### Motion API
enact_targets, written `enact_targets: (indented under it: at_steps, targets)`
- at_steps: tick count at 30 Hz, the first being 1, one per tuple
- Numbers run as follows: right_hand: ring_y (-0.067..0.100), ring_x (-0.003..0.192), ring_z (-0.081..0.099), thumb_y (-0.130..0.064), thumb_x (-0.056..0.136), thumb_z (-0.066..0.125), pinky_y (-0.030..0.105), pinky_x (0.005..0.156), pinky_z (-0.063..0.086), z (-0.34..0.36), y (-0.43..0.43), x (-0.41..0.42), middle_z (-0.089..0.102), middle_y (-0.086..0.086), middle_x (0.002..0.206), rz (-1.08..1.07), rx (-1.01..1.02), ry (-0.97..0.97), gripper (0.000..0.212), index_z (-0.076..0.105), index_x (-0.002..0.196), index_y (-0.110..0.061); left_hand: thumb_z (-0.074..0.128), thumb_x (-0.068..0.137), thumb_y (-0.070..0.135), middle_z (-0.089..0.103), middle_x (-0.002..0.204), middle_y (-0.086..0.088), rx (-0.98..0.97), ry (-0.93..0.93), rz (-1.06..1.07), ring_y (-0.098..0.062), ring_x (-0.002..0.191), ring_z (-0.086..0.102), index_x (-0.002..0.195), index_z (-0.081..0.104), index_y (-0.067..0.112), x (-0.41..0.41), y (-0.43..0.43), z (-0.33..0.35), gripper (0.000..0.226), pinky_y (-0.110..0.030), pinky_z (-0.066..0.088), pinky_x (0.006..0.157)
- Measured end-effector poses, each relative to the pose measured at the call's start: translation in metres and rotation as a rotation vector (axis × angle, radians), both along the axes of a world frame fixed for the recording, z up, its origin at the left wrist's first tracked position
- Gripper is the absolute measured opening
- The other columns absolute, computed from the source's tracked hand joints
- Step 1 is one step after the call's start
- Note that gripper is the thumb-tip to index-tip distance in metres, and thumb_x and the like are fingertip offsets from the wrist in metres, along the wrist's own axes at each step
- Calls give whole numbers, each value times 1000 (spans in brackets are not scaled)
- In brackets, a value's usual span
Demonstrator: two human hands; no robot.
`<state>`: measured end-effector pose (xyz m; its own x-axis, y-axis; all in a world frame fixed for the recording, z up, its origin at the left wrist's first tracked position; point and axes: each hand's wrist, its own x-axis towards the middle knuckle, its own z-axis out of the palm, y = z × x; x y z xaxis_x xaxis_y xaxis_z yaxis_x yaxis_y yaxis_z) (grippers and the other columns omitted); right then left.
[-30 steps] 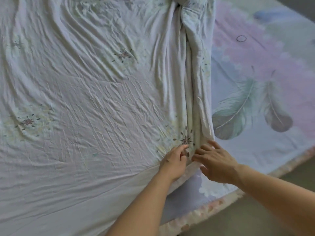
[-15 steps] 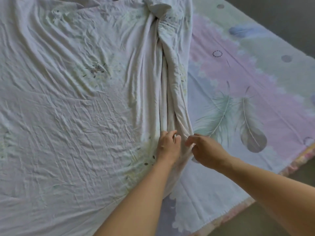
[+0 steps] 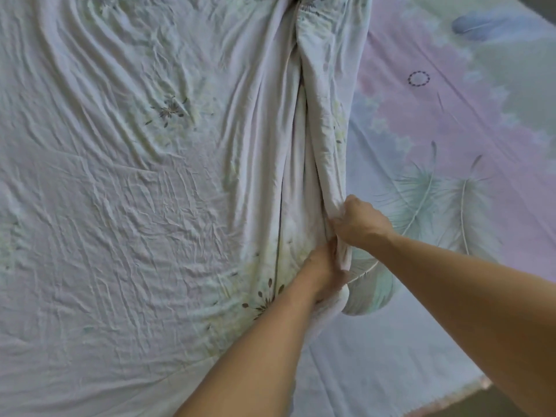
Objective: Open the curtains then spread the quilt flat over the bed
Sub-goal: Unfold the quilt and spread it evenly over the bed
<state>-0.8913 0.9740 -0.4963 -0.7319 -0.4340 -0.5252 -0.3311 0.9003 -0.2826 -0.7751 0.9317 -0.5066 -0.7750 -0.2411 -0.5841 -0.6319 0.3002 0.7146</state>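
A pale, wrinkled quilt (image 3: 135, 206) with small dark flower prints covers the left and middle of the bed. Its right side is bunched into a long folded ridge (image 3: 319, 130) that runs up out of view. My right hand (image 3: 358, 224) grips the bunched edge of that ridge with curled fingers. Just below it, my left hand (image 3: 325, 272) holds the same edge, its fingers tucked into the fabric. The curtains are not in view.
To the right of the quilt lies the bare bed sheet (image 3: 451, 130), pastel pink, blue and green with feather prints. The bed's edge (image 3: 469, 392) runs along the lower right, with dark floor (image 3: 481, 410) beyond it.
Both hands went from resting open on the quilt's edge to gripping the bunched fold, and the right hand has moved further up the ridge.
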Motion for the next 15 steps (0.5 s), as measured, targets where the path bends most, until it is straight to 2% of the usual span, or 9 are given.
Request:
enact_targets:
  at_steps: [2,4,6,8,9,11,13,15]
  targets:
    - [28,72,53,-17,83,49,33,63,38,-2,20,-9,48,2,76,53,70,87,11,42,89,-11,57,81,8,64,114,-6,130,-14,-83,-24,105,61,126,51,17,-1,6,5,47,-32,49,83]
    - [26,67,53,-14,79,49,31,62,40,0,55,-18,47,0,69,111,238,73,7,45,83,-11,63,78,3,65,112,-10,211,-38,-237,-27,101,62,125,54,15,-5,24,10,49,-34,51,77]
    - [19,52,56,-12,76,49,25,53,44,0,90,-20,54,0,59,132,441,-80,5,49,72,-8,65,78,1,63,115,-14,267,-96,-387,-29,99,62,125,53,13,-7,47,11,50,-34,52,70]
    - [14,37,52,-7,78,47,19,38,40,0,117,-18,55,4,50,102,591,-261,11,51,68,-9,65,79,0,60,116,-15,282,-148,-526,-29,95,60,127,50,11,-7,69,11,51,-30,50,61]
    - [13,35,50,-6,79,46,18,36,39,-1,124,-15,54,4,47,98,632,-315,11,51,69,-9,66,79,0,59,119,-16,266,-155,-571,-30,97,59,128,48,11,-7,78,9,53,-29,49,62]
    - [12,37,53,-6,80,43,22,42,44,-2,128,-11,57,3,47,121,640,-299,11,50,73,-11,70,80,5,57,129,-15,218,-162,-591,-33,110,58,133,44,12,-3,86,5,59,-33,49,76]
    - [13,44,57,-8,79,39,25,47,44,-2,125,-9,59,2,60,164,600,-223,11,47,74,-15,73,82,19,53,135,-10,234,-182,-555,-31,118,54,139,38,16,1,85,2,67,-35,45,88]
    - [15,48,58,-13,79,40,25,47,43,0,124,-10,60,3,66,175,561,-193,10,48,74,-15,71,83,40,51,138,-5,276,-211,-510,-28,120,52,142,35,21,4,84,0,72,-36,43,92]
